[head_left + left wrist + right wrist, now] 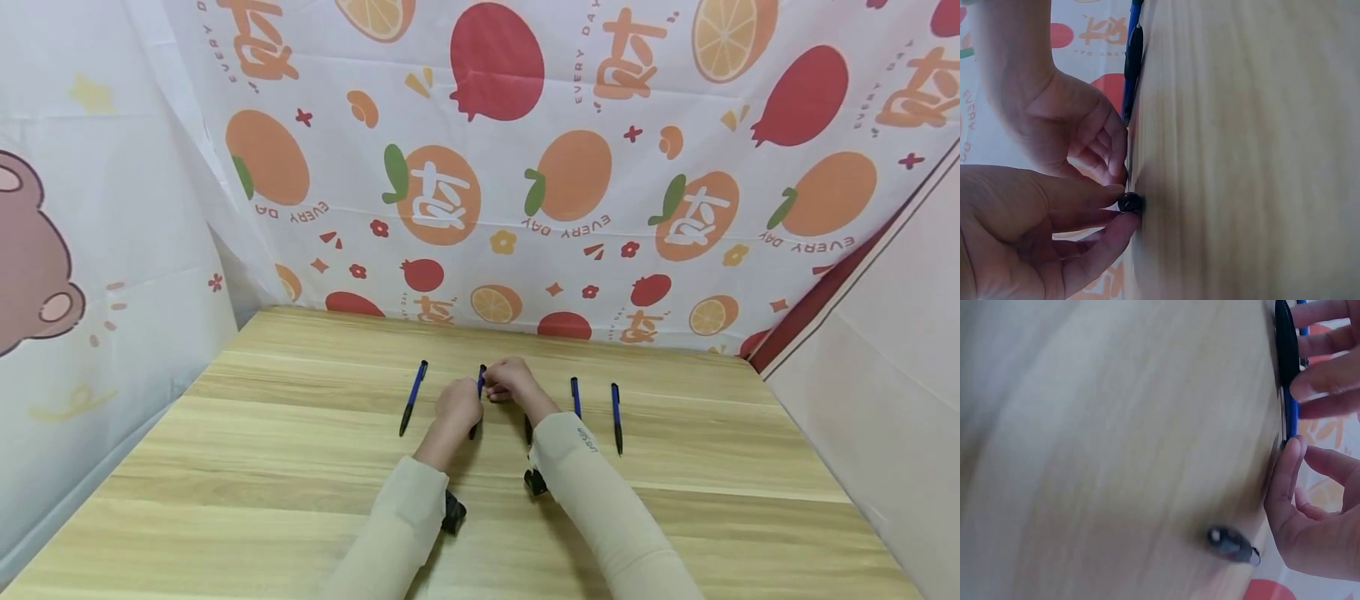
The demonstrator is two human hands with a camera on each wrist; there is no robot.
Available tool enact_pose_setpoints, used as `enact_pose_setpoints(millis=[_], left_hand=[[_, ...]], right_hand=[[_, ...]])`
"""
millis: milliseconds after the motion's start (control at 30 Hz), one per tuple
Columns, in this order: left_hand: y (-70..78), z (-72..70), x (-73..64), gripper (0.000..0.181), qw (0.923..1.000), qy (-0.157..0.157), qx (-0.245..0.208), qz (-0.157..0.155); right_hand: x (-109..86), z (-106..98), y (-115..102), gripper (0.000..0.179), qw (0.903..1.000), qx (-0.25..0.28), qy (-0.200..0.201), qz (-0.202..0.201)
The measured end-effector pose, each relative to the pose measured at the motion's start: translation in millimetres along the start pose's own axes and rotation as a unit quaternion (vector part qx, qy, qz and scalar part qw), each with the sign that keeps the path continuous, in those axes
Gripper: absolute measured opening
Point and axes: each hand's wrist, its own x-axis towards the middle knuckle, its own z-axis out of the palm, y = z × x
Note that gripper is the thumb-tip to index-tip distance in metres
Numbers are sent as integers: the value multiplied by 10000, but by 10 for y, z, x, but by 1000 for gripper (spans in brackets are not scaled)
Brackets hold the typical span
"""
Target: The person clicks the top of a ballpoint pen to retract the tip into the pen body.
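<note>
A blue pen with a black grip point(1287, 353) lies on the wooden table between both hands. My left hand point(459, 403) pinches it along its black lower part, thumb and finger on either side in the left wrist view, where the pen's dark end point(1129, 202) shows. At the clip end, my right hand point(512, 379) has its thumb and a fingertip closed on the pen, as the right wrist view point(1319, 528) shows. Most of the pen is hidden by the left hand in the head view.
Similar pens lie spaced apart in a row: one on the left point(413, 400), one partly under the right sleeve point(528, 428), and two on the right point(575, 395) point(617, 418). A fruit-print cloth point(525, 275) hangs behind the wooden table point(247, 467).
</note>
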Motion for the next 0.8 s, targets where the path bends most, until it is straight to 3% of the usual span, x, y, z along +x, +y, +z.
enact_pose_setpoints(millis=[467,633,800], left_hand=[[42,-46,-110,12,9996,-45,262,137],[156,-101,-168,28,9988,-24,356,324],[344,-97,-203,31,9991,-257,198,286]], right_hand=[[-142,-462,-81,14,9993,-385,-13,-1],[-173,-675,-79,25,9992,-401,-9,1],[-219,-821,-50,31,9986,-509,-64,100]])
